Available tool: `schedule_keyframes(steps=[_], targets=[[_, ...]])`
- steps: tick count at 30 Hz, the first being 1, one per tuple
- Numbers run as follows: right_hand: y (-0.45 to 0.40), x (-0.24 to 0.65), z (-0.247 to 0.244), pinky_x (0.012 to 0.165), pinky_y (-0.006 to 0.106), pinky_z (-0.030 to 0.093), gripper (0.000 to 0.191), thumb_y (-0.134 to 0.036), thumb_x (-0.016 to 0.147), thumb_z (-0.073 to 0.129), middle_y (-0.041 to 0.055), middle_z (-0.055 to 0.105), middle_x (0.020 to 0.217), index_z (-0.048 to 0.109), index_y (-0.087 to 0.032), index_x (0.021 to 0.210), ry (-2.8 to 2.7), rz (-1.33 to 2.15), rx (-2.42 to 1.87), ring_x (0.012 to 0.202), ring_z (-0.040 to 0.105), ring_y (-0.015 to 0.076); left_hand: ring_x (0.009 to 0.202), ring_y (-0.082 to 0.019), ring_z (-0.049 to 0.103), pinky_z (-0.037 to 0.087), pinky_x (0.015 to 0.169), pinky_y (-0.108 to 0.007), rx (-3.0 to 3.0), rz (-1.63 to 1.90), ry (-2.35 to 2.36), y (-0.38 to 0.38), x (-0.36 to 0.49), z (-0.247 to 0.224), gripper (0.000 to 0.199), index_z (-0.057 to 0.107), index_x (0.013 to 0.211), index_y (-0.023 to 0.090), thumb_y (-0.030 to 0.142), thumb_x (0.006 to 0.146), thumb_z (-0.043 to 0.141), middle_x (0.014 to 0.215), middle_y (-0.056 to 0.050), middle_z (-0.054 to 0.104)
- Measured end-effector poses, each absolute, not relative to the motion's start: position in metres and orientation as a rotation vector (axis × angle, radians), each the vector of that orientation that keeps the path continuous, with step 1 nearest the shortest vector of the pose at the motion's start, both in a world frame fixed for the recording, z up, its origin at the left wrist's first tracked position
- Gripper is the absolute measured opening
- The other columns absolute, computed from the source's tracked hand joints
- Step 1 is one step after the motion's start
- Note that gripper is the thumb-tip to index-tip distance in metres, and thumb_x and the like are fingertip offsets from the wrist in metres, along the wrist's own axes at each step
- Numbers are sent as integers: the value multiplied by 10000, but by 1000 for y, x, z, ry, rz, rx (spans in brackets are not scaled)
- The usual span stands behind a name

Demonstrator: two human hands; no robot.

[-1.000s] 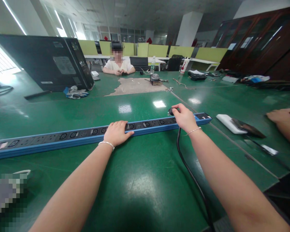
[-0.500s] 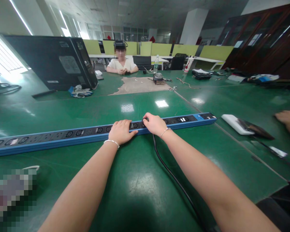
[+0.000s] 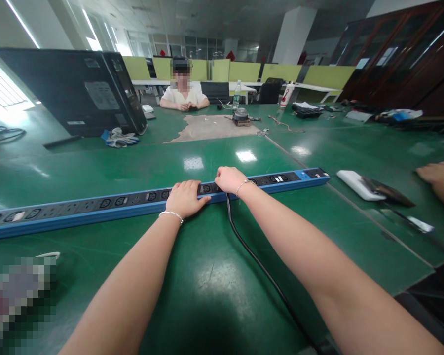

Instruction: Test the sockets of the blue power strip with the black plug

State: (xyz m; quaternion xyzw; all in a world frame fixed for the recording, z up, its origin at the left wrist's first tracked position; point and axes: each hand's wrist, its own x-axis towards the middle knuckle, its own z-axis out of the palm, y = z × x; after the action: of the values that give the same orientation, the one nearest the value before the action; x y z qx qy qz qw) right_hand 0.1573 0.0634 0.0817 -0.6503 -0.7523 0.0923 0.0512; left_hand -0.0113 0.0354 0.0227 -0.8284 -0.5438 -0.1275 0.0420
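Observation:
A long blue-and-black power strip [image 3: 77, 207] with a row of sockets lies across the green table. My left hand [image 3: 184, 198] grips it near its middle, fingers over the top and thumb along the near edge. Just to the right, my right hand [image 3: 231, 180] is closed over a socket, pinching the plug of a black power cord. My fingers hide the plug itself, so how deep it sits cannot be told. From under that hand the black cord [image 3: 257, 256] runs down toward the table's near edge.
A black computer case [image 3: 74, 93] and gloves [image 3: 120, 138] stand at the back left. Right of the strip lie a white box-like device [image 3: 358, 185] and another person's hand [image 3: 434, 175]. Across the table sits a person [image 3: 184, 96]. A blurred-out object [image 3: 18, 291] lies front left.
My right hand has shifted slightly left and up over the strip, and the cord's upper end moved left with it. My left hand keeps its place. The view has shifted a little.

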Motion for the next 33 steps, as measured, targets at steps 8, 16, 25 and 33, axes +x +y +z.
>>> schedule_keyframes(steps=[8,16,25,33], targets=[[50,150,71,747,346,488,301,-263,818,409,137,688,973,627,-191,1012,-2235,173,-2007,903,657,266,1117,-295,536,367,948,-423,-2527,-379,-1650,35,-11,24,634,498,1243,131,603,831,402,1202,-144,599],[48,152,66,801,347,470,314,-266,849,376,112,689,987,628,-210,1028,-2204,214,-1999,932,647,244,1143,-294,520,357,972,-430,-2546,-367,-1675,36,-12,23,640,490,1259,137,603,827,411,1227,-145,590],[45,151,62,718,367,482,317,-274,852,355,116,691,906,607,-217,1036,-2232,145,-1949,853,662,271,1191,-285,503,351,1012,-418,-2561,-345,-1741,38,-8,26,675,482,1282,107,592,812,453,1282,-153,565],[45,153,58,699,346,480,291,-289,846,371,97,687,899,601,-242,1018,-2196,175,-1957,844,658,250,1232,-300,474,338,1030,-425,-2525,-179,-1824,34,-65,31,766,414,1344,112,600,763,517,1351,-169,508]])
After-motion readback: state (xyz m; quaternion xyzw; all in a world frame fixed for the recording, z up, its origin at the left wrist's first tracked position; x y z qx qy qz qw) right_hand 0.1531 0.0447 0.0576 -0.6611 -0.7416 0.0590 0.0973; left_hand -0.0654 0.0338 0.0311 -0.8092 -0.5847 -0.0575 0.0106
